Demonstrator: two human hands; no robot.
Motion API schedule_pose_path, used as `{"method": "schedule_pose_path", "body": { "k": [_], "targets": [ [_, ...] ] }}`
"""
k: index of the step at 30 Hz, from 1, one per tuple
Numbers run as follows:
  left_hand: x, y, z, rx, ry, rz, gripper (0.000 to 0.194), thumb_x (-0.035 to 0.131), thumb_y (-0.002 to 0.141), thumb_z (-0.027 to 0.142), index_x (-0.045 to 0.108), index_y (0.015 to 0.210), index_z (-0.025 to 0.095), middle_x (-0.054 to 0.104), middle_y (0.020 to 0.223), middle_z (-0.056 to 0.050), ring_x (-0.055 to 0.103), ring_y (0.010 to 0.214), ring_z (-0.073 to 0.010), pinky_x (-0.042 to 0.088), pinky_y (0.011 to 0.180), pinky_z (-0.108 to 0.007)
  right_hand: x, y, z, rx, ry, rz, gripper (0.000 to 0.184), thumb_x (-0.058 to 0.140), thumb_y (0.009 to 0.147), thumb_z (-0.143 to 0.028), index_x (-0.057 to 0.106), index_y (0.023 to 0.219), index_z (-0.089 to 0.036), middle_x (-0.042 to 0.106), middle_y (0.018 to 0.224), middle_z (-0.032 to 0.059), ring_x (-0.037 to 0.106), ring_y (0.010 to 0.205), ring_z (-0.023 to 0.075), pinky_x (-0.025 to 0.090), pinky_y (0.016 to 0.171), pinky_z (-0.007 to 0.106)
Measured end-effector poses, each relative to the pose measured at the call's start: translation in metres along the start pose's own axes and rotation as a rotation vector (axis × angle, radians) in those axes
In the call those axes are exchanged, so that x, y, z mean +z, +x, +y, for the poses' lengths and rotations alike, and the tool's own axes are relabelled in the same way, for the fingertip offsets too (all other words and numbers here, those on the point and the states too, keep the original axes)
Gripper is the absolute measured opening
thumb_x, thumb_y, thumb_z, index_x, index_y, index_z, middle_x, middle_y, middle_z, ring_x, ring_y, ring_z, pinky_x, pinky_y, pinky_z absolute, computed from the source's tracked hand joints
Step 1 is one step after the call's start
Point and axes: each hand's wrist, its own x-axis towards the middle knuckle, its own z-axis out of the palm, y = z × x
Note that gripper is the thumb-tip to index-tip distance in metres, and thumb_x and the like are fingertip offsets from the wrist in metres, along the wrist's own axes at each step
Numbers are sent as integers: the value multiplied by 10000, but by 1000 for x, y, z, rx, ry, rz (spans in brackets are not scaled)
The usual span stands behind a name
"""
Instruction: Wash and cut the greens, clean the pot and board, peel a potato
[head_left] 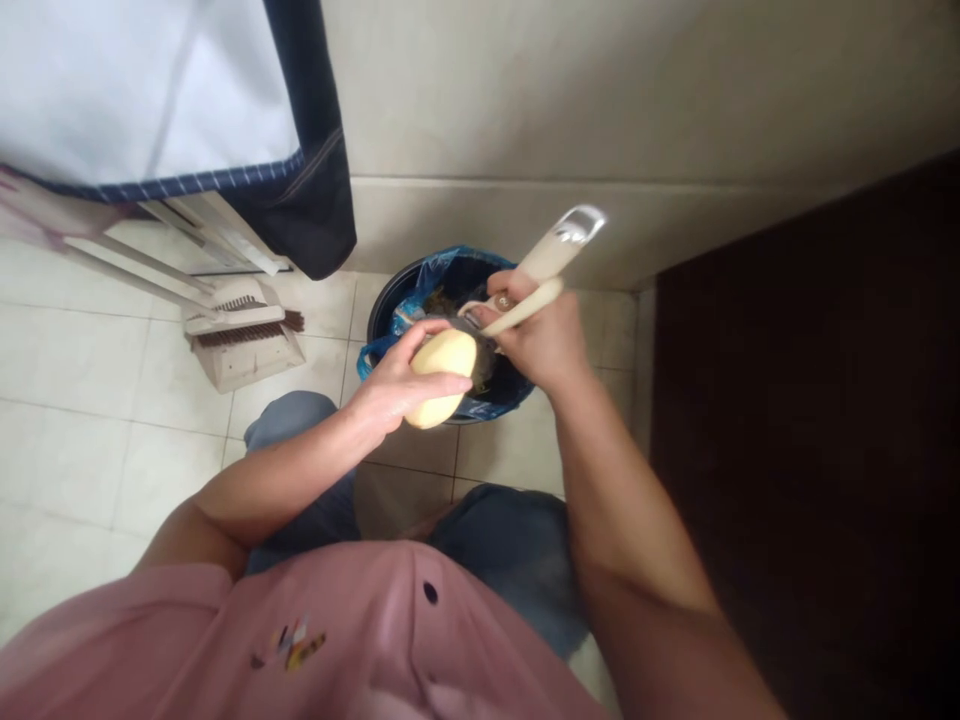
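Observation:
A pale yellow, peeled potato [444, 372] is gripped in my left hand [396, 385], its thumb lying across the front and the fingers behind. My right hand [541, 335] is closed around a cream-handled peeler [551, 255] with a shiny metal end pointing up and away. The peeler's working end is close to the potato's upper right side; whether they touch I cannot tell. Both hands are over a dark trash bin [381, 300] lined with a blue plastic bag [450, 262]. Dark scraps lie inside, partly hidden by my hands.
A dustpan [255, 360] and a brush [247, 332] stand on the tiled floor [75, 420] at left. Dark-edged cloth [319, 200] hangs above them. The wall [525, 120] rises behind the bin, and a dark brown surface [810, 420] borders the right. My knees flank the near side.

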Motion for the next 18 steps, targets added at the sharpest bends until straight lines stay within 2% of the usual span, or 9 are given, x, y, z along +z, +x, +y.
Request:
{"method": "schedule_pose_path", "body": {
  "k": [4, 7, 9, 11, 14, 16, 18],
  "targets": [
    [-2, 4, 3, -74, -88, -8, 608, 878, 651, 255, 634, 1208, 261, 708, 906, 0, 676, 695, -140, 546, 599, -216, 2, 0, 14, 33, -218, -73, 294, 654, 905, -467, 716, 1071, -233, 706, 814, 57, 610, 683, 199, 404, 597, 289],
    [-3, 11, 4, -182, -202, 55, 462, 787, 796, 425, 655, 1180, 203, 687, 802, -17, 647, 604, -137, 537, 530, -221, 4, -2, 17, 86, -403, -157, 238, 677, 892, -449, 731, 978, -235, 663, 692, 68, 588, 624, 216, 372, 577, 302],
    [-4, 15, 5, -260, -268, 96, 443, 716, 859, 506, 672, 1129, 158, 665, 723, -28, 608, 531, -127, 523, 493, -224, 3, -3, 16, 115, -421, -154, 245, 672, 896, -470, 728, 939, -235, 643, 660, 62, 574, 602, 217, 375, 578, 313],
    [-5, 18, 7, -302, -309, 113, 452, 643, 905, 551, 679, 1081, 136, 654, 675, -38, 587, 491, -127, 517, 476, -230, 0, -4, 10, 92, -286, -48, 287, 645, 919, -502, 721, 994, -235, 664, 712, 51, 581, 623, 208, 411, 596, 318],
    [-4, 19, 8, -351, -346, 117, 436, 537, 965, 546, 678, 1007, 135, 664, 651, -53, 598, 482, -137, 514, 470, -236, -4, -7, -11, -24, 31, 113, 346, 600, 957, -547, 699, 1053, -230, 678, 773, 35, 587, 655, 185, 468, 625, 312],
    [-4, 20, 7, -379, -379, 135, 400, 492, 991, 505, 669, 949, 148, 649, 615, -39, 595, 473, -135, 504, 462, -229, -5, -11, -29, -131, 197, 105, 358, 607, 956, -571, 695, 1031, -232, 680, 788, 28, 581, 649, 169, 481, 617, 300],
    [-4, 21, 4, -366, -422, 132, 369, 471, 1002, 458, 657, 898, 157, 633, 597, -25, 610, 491, -135, 503, 465, -222, -3, -16, -46, -242, 296, 17, 350, 632, 949, -568, 701, 1015, -232, 693, 815, 24, 568, 620, 145, 468, 590, 279]
  ]
}}
